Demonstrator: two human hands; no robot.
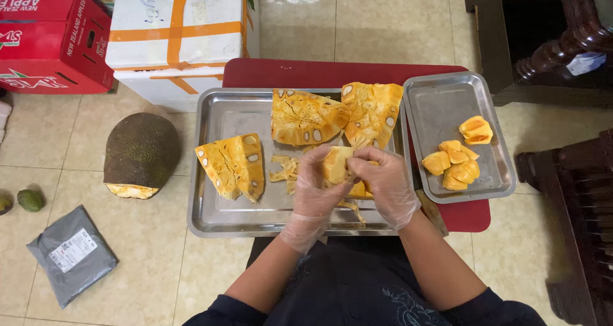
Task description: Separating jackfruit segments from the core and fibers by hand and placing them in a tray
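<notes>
Both hands wear clear plastic gloves and meet over the large steel tray (pixel 217 220). My left hand (pixel 317 189) and my right hand (pixel 384 184) together grip a yellow jackfruit piece (pixel 336 164), fingers dug into it. Three cut jackfruit slabs lie on the tray: one at the left (pixel 233 166), one at the back middle (pixel 305 116), one at the back right (pixel 373 112). Pale fibre strips (pixel 284 170) lie beside my left hand. To the right, a smaller steel tray (pixel 440 102) holds several peeled orange pods (pixel 454 163).
Both trays rest on a low red table (pixel 306 72). On the tiled floor at the left lie half a jackfruit (pixel 140 153), a grey parcel bag (pixel 71 256) and a small green fruit (pixel 30 199). Red and white boxes stand behind. Dark wooden furniture (pixel 575 192) crowds the right.
</notes>
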